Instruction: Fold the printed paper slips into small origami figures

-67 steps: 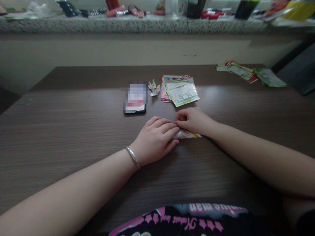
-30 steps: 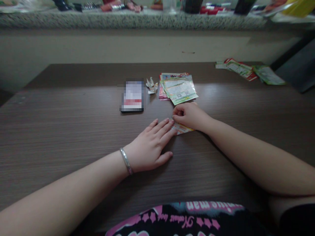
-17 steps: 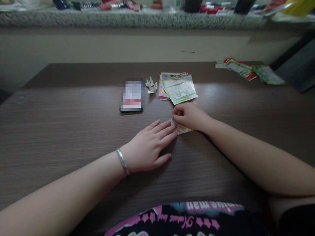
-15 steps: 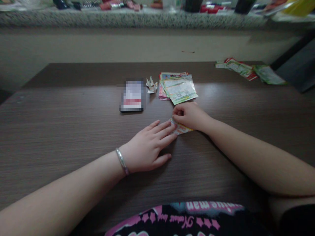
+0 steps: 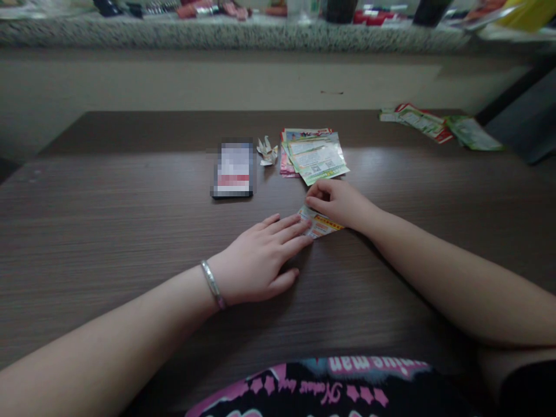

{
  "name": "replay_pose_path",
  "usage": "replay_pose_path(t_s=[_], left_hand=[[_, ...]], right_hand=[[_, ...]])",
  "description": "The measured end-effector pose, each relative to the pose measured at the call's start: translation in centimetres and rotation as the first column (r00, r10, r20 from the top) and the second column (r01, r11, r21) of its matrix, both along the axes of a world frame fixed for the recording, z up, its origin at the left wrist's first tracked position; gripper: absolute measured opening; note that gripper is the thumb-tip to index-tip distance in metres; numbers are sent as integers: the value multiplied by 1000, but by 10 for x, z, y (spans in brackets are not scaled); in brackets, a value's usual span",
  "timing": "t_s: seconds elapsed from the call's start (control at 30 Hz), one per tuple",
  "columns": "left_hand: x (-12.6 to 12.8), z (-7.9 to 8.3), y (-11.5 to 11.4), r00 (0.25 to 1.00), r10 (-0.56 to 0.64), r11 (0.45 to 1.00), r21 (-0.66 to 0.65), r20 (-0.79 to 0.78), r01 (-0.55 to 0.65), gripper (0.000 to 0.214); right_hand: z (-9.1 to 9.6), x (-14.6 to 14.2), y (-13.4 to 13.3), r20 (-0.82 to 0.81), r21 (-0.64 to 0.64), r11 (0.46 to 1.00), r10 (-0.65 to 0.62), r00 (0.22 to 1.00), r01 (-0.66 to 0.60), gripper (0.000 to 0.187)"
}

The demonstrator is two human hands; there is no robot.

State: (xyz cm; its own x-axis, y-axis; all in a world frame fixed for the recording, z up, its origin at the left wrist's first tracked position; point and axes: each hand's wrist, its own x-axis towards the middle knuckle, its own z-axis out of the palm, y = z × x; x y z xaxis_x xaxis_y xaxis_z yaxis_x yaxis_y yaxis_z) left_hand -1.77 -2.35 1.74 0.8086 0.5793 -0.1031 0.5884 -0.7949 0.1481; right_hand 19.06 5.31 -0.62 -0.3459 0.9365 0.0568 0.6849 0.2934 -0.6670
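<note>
A small folded piece of printed paper (image 5: 320,225) lies on the dark wooden table (image 5: 108,220). My left hand (image 5: 260,260) rests flat on the table with fingers stretched out, its fingertips pressing the paper's left end. A silver bracelet (image 5: 212,285) circles that wrist. My right hand (image 5: 341,202) is curled, its fingertips pinching the paper's far edge.
A phone (image 5: 233,171) lies beyond my hands, with a small folded paper crane (image 5: 267,152) and a stack of printed leaflets (image 5: 315,156) to its right. More leaflets (image 5: 438,124) lie at the far right. A cluttered stone ledge (image 5: 260,32) runs along the back.
My left hand slid back slightly toward me and flattened out. My right hand shifted a little up and right, so more of the folded paper shows.
</note>
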Motion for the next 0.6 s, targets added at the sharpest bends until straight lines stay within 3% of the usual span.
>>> replay_pose_path(t_s=[0.07, 0.13, 0.2, 0.27, 0.33, 0.4, 0.6], left_hand=[[-1, -1, 0, 1000, -5, 1000, -2, 3, 5, 56], [-2, -2, -1, 1000, -12, 1000, -6, 3, 12, 58], [-2, -3, -1, 1000, -15, 1000, -9, 2, 15, 63], [-3, -3, -1, 1000, -13, 1000, -12, -1, 13, 66], [-3, -3, -1, 1000, -11, 1000, -18, -8, 11, 66], [-3, -2, -1, 1000, -13, 1000, -25, -11, 13, 68], [-2, 1, 3, 1000, 0, 999, -47, -24, -1, 66]], right_hand=[[6, 3, -3, -108, -40, 999, 14, 994, -18, 15], [16, 7, -8, -86, -14, 997, 74, 993, -76, 14], [26, 11, -16, -3, 53, 975, 215, 977, -215, 12], [33, 15, -25, 178, 158, 897, 386, 905, -413, 11], [36, 19, -35, 335, 211, 817, 456, 825, -537, 13], [34, 22, -44, 450, 234, 756, 473, 758, -611, 19], [25, 28, -57, 563, 365, 678, 385, 731, -638, 22]])
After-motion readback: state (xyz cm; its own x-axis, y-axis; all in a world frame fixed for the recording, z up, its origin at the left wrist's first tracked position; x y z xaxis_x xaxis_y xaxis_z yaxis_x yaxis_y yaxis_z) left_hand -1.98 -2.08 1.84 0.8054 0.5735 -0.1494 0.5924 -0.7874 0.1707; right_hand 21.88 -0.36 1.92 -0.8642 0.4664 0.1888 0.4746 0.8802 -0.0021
